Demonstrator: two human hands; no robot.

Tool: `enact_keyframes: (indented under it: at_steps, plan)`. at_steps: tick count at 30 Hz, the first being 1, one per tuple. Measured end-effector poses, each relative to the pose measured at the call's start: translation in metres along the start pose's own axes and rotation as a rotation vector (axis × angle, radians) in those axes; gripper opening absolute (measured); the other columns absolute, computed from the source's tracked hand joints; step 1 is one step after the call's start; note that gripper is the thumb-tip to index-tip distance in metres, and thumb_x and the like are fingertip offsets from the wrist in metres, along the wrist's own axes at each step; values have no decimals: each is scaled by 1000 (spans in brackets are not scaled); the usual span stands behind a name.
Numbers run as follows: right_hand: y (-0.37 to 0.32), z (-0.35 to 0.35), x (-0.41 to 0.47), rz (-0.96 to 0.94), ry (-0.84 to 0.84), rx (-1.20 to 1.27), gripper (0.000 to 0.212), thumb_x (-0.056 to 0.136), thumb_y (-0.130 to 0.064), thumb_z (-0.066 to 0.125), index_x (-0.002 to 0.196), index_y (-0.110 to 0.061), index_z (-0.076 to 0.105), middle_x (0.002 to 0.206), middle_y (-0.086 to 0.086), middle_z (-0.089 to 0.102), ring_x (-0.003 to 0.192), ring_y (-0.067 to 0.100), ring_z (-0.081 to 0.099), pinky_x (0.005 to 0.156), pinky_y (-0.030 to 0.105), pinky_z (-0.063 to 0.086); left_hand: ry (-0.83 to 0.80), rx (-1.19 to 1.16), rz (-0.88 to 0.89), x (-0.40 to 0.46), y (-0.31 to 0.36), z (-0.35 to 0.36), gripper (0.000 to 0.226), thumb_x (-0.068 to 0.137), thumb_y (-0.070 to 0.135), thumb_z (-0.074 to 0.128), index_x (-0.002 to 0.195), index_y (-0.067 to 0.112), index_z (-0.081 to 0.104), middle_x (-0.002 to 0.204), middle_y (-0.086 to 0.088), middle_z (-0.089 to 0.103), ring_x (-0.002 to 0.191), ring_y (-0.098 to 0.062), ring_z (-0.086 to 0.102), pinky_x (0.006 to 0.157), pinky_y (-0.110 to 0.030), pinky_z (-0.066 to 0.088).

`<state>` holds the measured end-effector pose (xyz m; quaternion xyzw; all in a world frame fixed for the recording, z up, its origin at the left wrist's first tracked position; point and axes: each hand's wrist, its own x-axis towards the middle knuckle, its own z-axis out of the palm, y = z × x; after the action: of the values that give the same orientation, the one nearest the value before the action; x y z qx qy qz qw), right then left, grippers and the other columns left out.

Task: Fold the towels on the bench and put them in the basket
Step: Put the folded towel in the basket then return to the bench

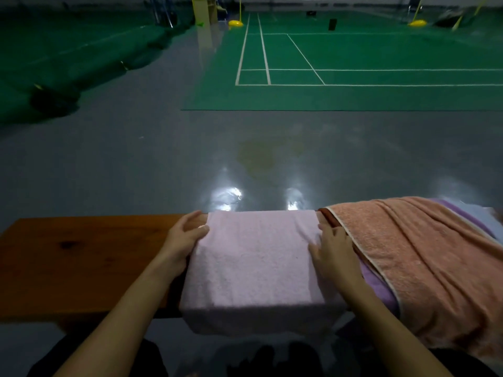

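Head view: wooden counter (68, 257) across frame. Orange towel (424, 265) heaped right, over purple towel (375, 284). Pink towel (255, 265) folded, draped over counter middle, near edge hanging. Left hand (185, 238) at its left edge, fingers loosely curved, touching. Right hand (333, 250) flat on right side, fingers spread, pressing. Terry soft, light, floppy; best taken at both side edges. Basket not visible.

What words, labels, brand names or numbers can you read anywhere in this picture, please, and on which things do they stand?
None can be read. The pink towel, orange towel, purple towel and bench show no print. The court bears only white lines; the far objects are too blurred to tell.
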<state>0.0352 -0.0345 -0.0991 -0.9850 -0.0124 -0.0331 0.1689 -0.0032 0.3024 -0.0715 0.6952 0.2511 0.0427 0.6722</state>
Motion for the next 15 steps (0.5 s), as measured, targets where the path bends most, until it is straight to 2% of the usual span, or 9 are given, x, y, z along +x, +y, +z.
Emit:
enact_keyframes:
  at_steps: [2,4,6,8,11,13,15]
  plan:
    - [0,-2,6,7,38,51,33,99,-31,63,130,-19,60,118,11,65,100,30,65,82,41,54,24,-96,24,6,3,4,62,90,-8,71,141,25,62,114,-3,74,93,-14,71,69,-24,57]
    - [-1,-7,10,19,53,128,12,100,-26,62,106,-19,69,104,7,71,92,29,68,77,39,53,38,-170,140,8,9,5,69,90,-16,65,146,25,58,102,0,78,92,-15,74,73,-23,60]
    - [-2,-11,12,58,73,208,12,100,-24,61,93,-21,70,96,7,71,90,32,67,78,43,55,47,-166,250,6,13,3,66,95,-13,64,148,26,55,112,-1,76,102,-12,73,84,-25,60]
    - [0,-12,15,97,89,199,15,101,-28,60,96,-18,70,101,10,70,92,35,65,81,46,55,115,-94,251,7,8,-2,64,95,-10,65,150,21,55,126,-5,70,112,-14,69,97,-33,58]
    - [1,-12,19,136,18,338,13,101,-26,59,102,-14,65,100,7,67,88,27,60,78,38,45,163,-68,100,8,-4,-7,62,94,-8,68,150,15,54,127,-10,67,116,-21,65,105,-43,54]
    - [0,-13,19,161,-13,533,15,100,-20,61,113,-12,58,109,8,67,89,21,58,79,34,41,136,-28,62,7,-8,-9,59,94,0,73,147,17,55,127,-10,66,116,-23,65,94,-44,59]
    - [-1,-17,18,187,-81,676,33,97,-17,68,126,-13,53,121,6,61,101,22,59,84,34,44,75,64,64,3,-5,-12,58,91,4,78,144,18,56,124,-8,64,106,-20,65,76,-36,59]
